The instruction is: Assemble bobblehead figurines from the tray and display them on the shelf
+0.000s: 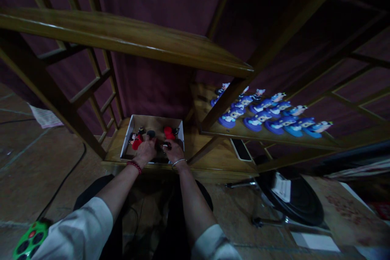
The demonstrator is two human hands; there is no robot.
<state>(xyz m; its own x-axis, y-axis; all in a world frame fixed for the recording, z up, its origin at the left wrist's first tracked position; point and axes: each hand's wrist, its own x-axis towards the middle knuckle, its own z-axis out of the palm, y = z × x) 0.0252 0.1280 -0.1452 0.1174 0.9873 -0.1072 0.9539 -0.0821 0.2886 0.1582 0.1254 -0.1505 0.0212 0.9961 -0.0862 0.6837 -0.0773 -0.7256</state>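
Observation:
Both hands are inside a shallow open cardboard box (125, 143) with white outer sides. My left hand (146, 150), a red bead bracelet on its wrist, has its fingers bent down by a dark round piece (150, 133); what they grip is hidden. My right hand (174, 152) wears a light bracelet and is closed on a small dark object (166, 145), whose kind is too dim to tell. A red figurine with a black-and-white head (136, 140) lies left of my left hand. Another red figurine (169, 132) lies beyond my right hand.
The box stands on a low wooden shelf (210, 156). Several blue-and-purple figurines (257, 118) stand in rows on a higher shelf at right. A phone-like dark slab (241, 150) lies below them. A wooden beam (122, 34) crosses overhead. A black round stool (295, 199) stands right.

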